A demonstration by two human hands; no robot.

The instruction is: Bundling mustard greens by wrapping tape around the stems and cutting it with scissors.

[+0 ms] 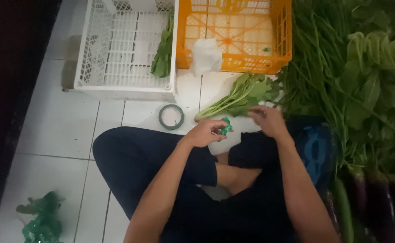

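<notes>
I sit cross-legged on a white tiled floor. My left hand (206, 133) is closed on a small piece of green tape (225, 126) above my knee. My right hand (267, 119) rests on the leafy end of a bunch of green leafy vegetables (240, 99) lying on the floor in front of me, stems pointing left; I cannot tell whether its fingers grip the bunch. A roll of green tape (171, 116) lies flat on the tiles just left of the stems.
A white plastic crate (116, 49) holds one bunch of greens (163, 49). An orange crate (233, 33) has a white bag (205, 56) draped over its rim. Piled greens (364, 72), a cucumber (343, 207) and eggplants (384, 202) lie at right. Green scraps (42, 220) lie lower left.
</notes>
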